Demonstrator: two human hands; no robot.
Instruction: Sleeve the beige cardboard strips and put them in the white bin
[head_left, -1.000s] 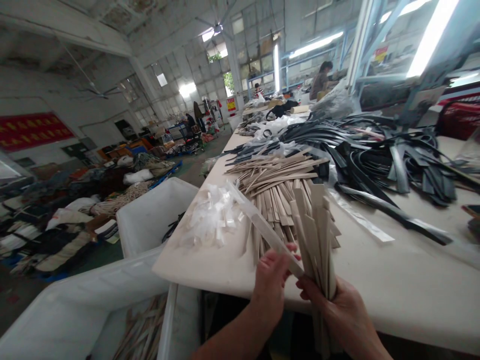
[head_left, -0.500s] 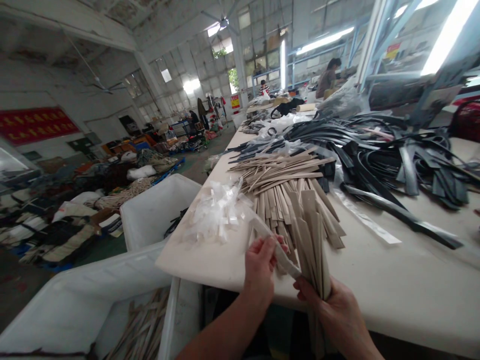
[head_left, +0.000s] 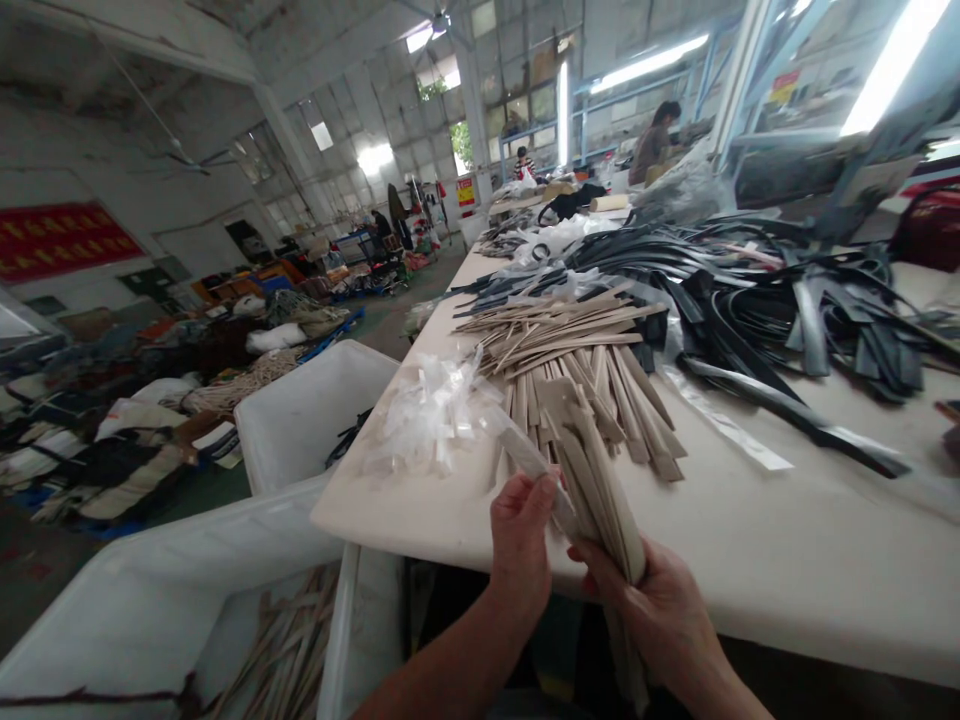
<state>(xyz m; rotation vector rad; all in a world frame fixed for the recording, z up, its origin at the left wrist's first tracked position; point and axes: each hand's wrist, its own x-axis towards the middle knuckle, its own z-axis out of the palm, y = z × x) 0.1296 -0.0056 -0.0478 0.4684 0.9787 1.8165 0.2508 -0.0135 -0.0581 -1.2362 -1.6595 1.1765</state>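
My right hand (head_left: pixel 664 610) is closed around a bundle of beige strips (head_left: pixel 592 470), just off the table's front edge. The bundle fans out upward and its lower ends hang below my hand. Between the fingers and thumb of my left hand (head_left: pixel 525 525) is a translucent plastic strip (head_left: pixel 521 447), pinched close beside the bundle. One end of that strip reaches toward the pile of clear plastic strips (head_left: pixel 431 415); the other meets the bundle near my right fingers. Behind the bundle lies a heap of beige strips (head_left: pixel 562 335) on the table.
The pale table (head_left: pixel 750 560) holds a large tangle of black strips (head_left: pixel 780 300) at the right. White bins (head_left: pixel 187 540) stand at the left, the nearest with beige strips inside. Piled goods (head_left: pixel 150 420) cover the floor farther left. Two people (head_left: pixel 656 145) are at the far tables.
The bundle in my right hand has tilted and shifted left, closer to my left hand. My left hand keeps its pinch on the plastic strip. The view has turned slightly.
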